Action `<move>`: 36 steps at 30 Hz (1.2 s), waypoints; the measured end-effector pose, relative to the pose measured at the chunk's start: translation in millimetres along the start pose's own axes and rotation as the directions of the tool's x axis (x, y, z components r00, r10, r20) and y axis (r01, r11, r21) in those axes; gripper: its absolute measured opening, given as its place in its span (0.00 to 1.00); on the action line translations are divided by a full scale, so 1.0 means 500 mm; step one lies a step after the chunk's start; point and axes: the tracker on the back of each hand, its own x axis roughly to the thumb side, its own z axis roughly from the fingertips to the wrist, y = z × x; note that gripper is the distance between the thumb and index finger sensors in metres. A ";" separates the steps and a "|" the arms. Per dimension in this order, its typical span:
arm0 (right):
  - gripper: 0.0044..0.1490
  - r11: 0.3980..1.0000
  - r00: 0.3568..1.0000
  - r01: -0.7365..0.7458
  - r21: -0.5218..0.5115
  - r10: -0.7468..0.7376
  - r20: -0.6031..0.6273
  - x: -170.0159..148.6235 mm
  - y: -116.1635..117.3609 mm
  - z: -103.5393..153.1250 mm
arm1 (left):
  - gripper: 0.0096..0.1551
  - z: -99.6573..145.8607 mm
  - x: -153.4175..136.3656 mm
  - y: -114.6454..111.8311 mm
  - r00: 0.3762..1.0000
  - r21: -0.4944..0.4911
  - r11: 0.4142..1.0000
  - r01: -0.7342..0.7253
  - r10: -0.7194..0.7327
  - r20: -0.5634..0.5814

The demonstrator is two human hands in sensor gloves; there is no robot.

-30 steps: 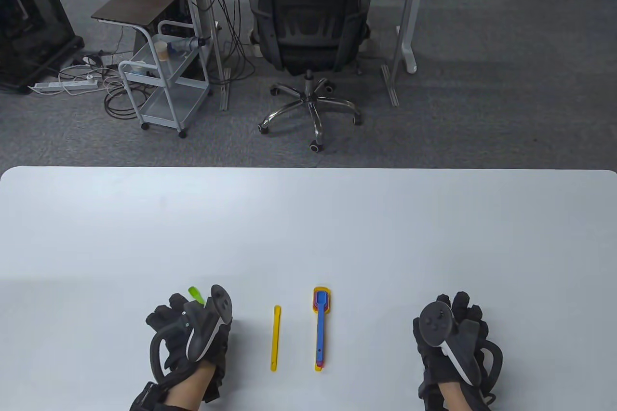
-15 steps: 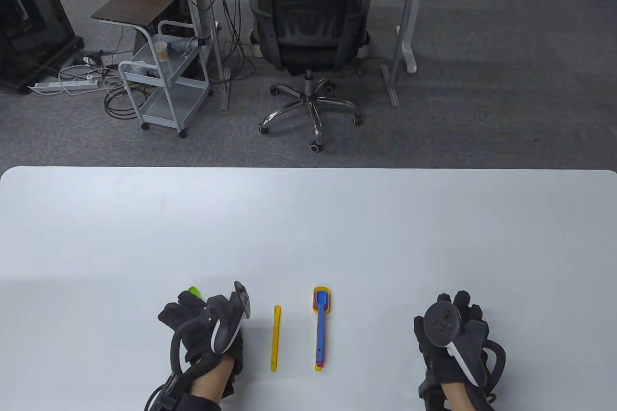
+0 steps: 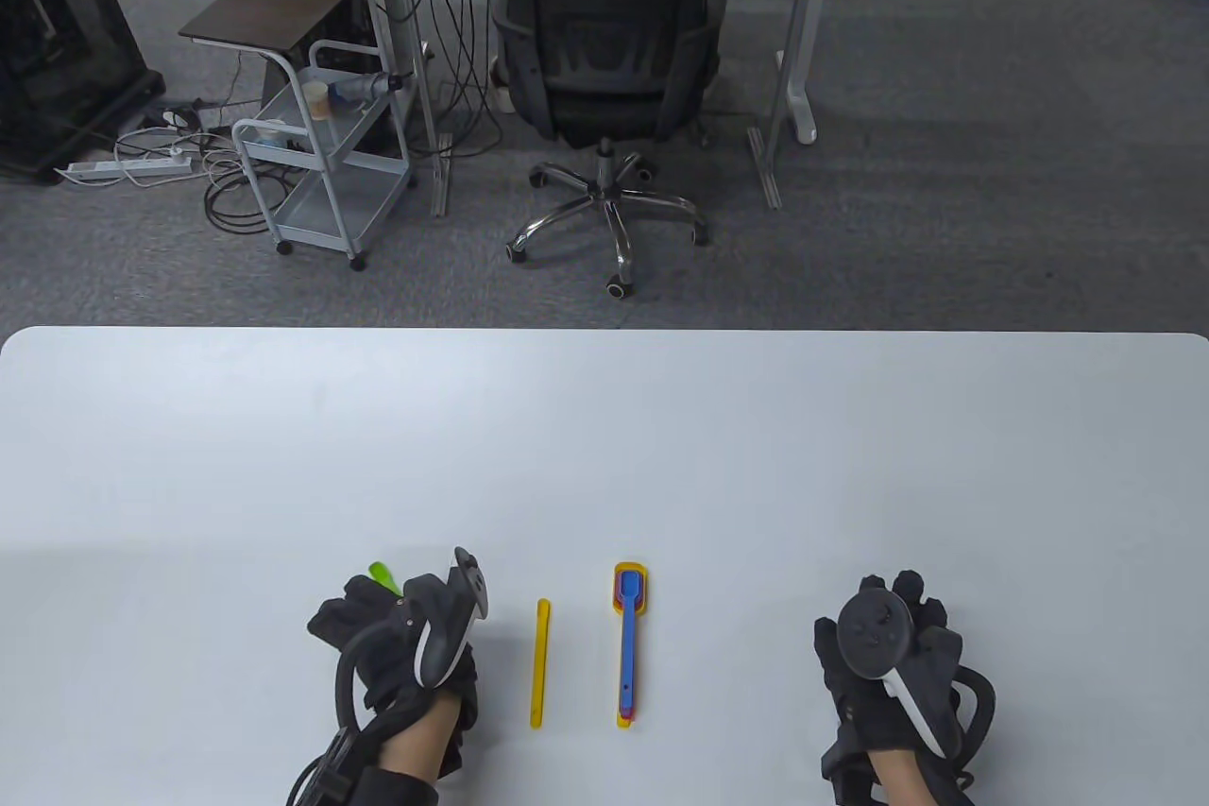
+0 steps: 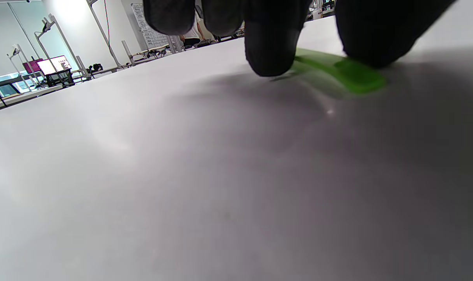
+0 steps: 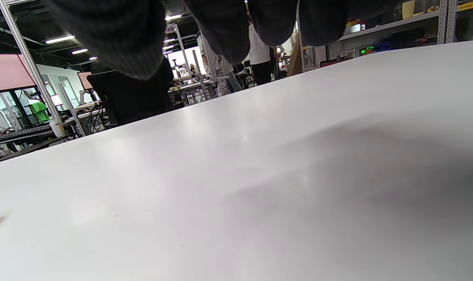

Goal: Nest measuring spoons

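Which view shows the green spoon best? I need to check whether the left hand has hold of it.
The left wrist view: the green spoon lies flat on the table with fingertips on it. The table view shows only its tip beyond the left hand. The right wrist view misses it.

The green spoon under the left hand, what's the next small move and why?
Probably close the left hand on the green spoon and lift it. Its fingertips sit on the spoon, which lies flat on the table, apart from the nested stack. The right hand rests idle.
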 end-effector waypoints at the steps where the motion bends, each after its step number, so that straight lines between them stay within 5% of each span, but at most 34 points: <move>1: 0.47 1.000 1.000 0.001 0.001 -0.001 -0.001 0.000 0.000 0.000 | 0.33 -0.001 -0.001 0.000 1.000 -0.008 1.000 -0.010 0.010 -0.004; 36: 0.48 1.000 1.000 0.010 0.016 -0.010 -0.006 -0.005 -0.008 0.000 | 0.26 -0.017 -0.041 -0.009 0.987 -0.003 0.987 -0.158 0.158 -0.002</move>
